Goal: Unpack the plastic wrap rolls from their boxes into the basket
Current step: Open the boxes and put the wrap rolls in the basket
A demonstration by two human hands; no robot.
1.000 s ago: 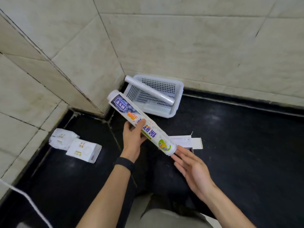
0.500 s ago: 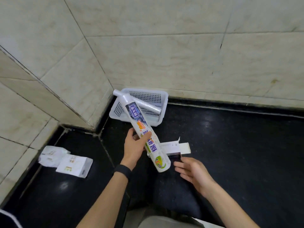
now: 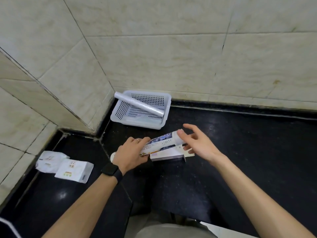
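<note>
A white perforated basket (image 3: 118, 115) stands in the wall corner on the black counter. One bare plastic wrap roll (image 3: 139, 106) lies slanted across it, one end resting on the rim. My left hand (image 3: 130, 154) grips a printed wrap box (image 3: 163, 140) at its left part, held nearly level just above the counter. My right hand (image 3: 197, 143) is spread open at the box's right end, fingertips touching or almost touching it. Right under it lies an opened white box (image 3: 169, 153) with its flap out.
Two white plastic packets (image 3: 72, 169) lie at the left on the lower counter section, near the tiled wall. Tiled walls close the back and left. Bare black counter stretches to the right of the basket.
The printed box has swung from pointing at the basket to lying nearly level over the opened white box. My right hand has risen from the counter to the box's right end.
</note>
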